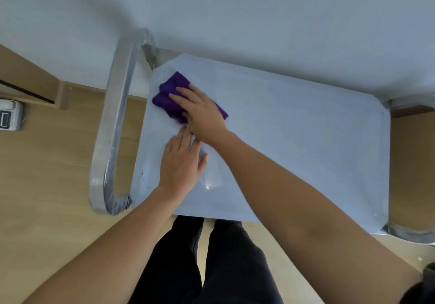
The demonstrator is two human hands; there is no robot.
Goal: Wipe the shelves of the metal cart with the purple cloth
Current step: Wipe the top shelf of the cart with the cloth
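Purple cloth (pixel 173 96) lies on top shelf (pixel 294 127), far corner beside handle (pixel 115 120). Right hand (pixel 200 113) presses cloth, fingers straight, slightly apart. Left hand (pixel 181 162) flat on shelf near handle, fingers spread, bracing. Apply even palm pressure; overlap strokes away from handle.

Seen from above, the top shelf (pixel 306 138) of the metal cart (pixel 386 167) stands against a pale wall (pixel 235 9) on a wooden floor (pixel 47 174). The right hand (pixel 202 113) lies flat on the purple cloth (pixel 168 96), fingers straight, pressing it onto the shelf near the far left corner. The left hand (pixel 181 162) rests flat on the bare shelf just nearer, its fingertips touching the right hand close to the wrist. The cart's curved handle (pixel 115 120), wrapped in clear film, runs along the left end. A white device (pixel 10 117) sits on the floor at far left. Dark trousers (pixel 223 268) show below the shelf's near edge.
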